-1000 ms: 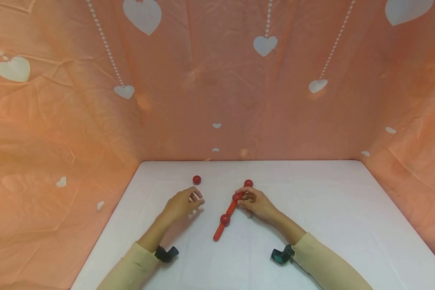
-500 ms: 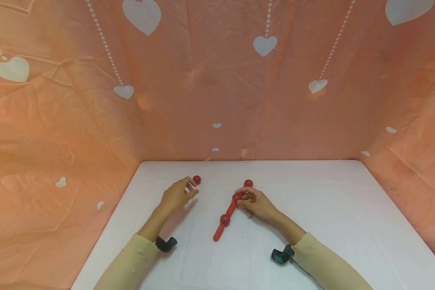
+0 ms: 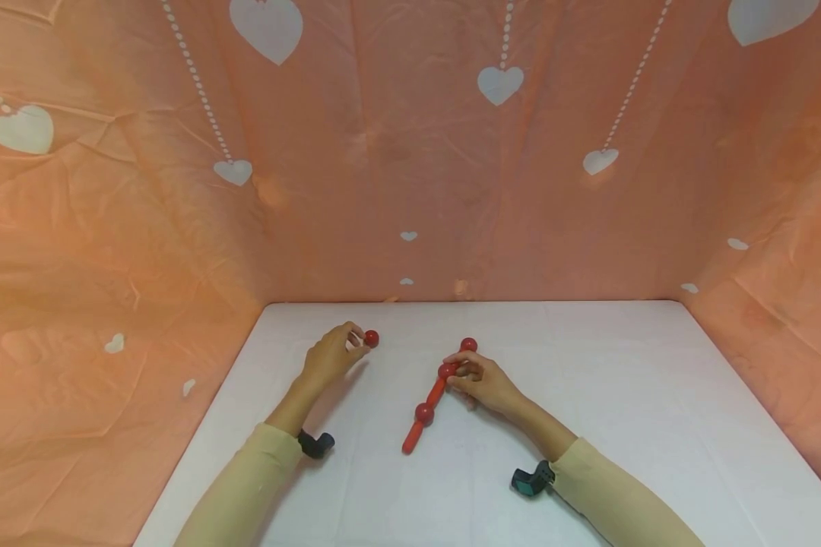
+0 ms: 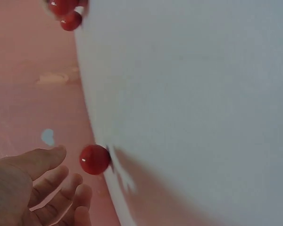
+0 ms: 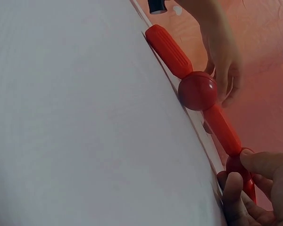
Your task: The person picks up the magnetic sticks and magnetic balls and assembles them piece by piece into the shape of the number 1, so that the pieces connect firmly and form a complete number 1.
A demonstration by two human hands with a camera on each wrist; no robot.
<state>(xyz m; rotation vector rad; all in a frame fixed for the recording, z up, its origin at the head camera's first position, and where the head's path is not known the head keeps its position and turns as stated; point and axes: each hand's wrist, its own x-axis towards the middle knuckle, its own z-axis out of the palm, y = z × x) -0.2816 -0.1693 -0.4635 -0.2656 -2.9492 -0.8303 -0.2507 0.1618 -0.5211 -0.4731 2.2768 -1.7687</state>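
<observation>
A loose red ball [image 3: 372,339] lies at the back left of the white table. My left hand [image 3: 328,355] reaches beside it, thumb and fingers spread; the left wrist view shows a small gap between the fingertips [image 4: 60,152] and the ball. Right of centre lies a straight chain of red balls and ribbed red rods [image 5: 169,52], running slantwise toward the back. My right hand [image 3: 491,387] pinches one of its middle balls [image 5: 234,165] between thumb and fingers. Part of the chain beyond that ball is hidden by the hand, and an end ball [image 3: 469,345] shows past it.
White cloth covers the table [image 3: 588,395]. An orange curtain [image 3: 410,175] with pale hearts rises along the back and both sides. Each wrist wears a small dark camera, such as the right wrist's camera [image 3: 532,480].
My left hand has moved away from me and slightly left, up to the loose ball. My right hand stays on the chain, which has not moved.
</observation>
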